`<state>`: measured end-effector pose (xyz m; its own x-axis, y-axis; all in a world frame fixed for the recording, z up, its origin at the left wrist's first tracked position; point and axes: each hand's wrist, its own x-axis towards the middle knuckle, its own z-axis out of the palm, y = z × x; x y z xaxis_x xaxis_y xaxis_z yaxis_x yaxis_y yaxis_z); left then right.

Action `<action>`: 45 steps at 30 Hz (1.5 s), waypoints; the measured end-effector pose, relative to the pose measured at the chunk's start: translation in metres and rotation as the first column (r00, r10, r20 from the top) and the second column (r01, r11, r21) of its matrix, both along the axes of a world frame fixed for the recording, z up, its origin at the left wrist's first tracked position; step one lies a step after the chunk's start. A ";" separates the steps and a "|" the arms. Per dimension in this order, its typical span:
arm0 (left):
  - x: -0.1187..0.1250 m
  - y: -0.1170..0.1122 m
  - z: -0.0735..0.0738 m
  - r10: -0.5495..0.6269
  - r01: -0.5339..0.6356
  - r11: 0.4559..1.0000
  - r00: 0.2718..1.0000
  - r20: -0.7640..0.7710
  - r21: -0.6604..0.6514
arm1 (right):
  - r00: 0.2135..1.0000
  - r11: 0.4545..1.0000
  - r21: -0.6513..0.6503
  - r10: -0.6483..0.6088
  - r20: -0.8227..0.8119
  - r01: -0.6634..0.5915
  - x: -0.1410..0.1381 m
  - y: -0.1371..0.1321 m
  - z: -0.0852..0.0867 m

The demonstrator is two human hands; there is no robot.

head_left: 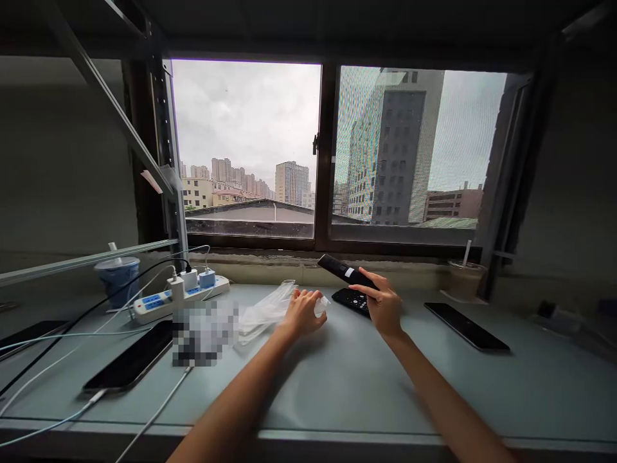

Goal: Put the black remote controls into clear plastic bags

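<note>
Right hand (386, 307) grips the black device (336, 266) — long axis slanting up-left — left hand (303, 312) clutching clear plastic (268, 311).

You have two hands in view: your left hand (303, 312) and right hand (385, 307). Count one black handset (336, 267), one buttoned keypad (353, 299), three flat dark devices (132, 355) (466, 326) (29, 334), two cups (117, 284) (465, 279), two straws (114, 247) (467, 252), one power strip (153, 307), three plugs (178, 294) (191, 278) (207, 278) and two window panes (245, 122) (467, 128). You have one heap of clear plastic (267, 312), its pieces too tangled to count.
</note>
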<state>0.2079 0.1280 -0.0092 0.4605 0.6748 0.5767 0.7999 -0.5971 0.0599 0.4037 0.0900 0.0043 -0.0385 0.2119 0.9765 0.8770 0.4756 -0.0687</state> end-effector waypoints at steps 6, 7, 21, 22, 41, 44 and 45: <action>0.000 0.006 0.000 0.053 -0.057 0.996 0.996 0.066 0.070 | 0.997 0.999 -0.032 0.026 -0.067 -0.028 -0.002 0.002 -0.002; 0.000 0.007 0.000 0.061 -0.069 0.994 0.994 0.088 0.083 | 0.993 0.998 -0.048 0.041 -0.108 -0.046 -0.004 0.002 -0.001; -0.003 0.009 0.002 0.023 -0.039 0.994 0.988 0.151 0.105 | 0.447 0.922 -0.124 0.058 -0.893 -0.367 -0.005 -0.004 0.014; -0.003 0.009 0.002 0.007 -0.025 0.994 0.986 0.166 0.106 | 0.418 0.918 -0.123 0.051 -0.907 -0.378 -0.003 -0.002 0.013; 0.003 -0.002 0.006 -0.099 0.093 0.989 0.994 0.048 0.116 | 0.600 0.868 -0.279 0.027 -0.799 -0.410 -0.012 -0.009 0.015; 0.003 -0.003 0.007 -0.080 0.077 0.991 0.996 0.027 0.112 | 0.621 0.795 -0.331 0.073 -0.780 -0.509 -0.016 -0.008 0.014; 0.003 -0.003 0.007 -0.076 0.072 0.990 0.997 0.025 0.118 | 0.618 0.758 -0.346 0.094 -0.781 -0.553 -0.018 -0.007 0.013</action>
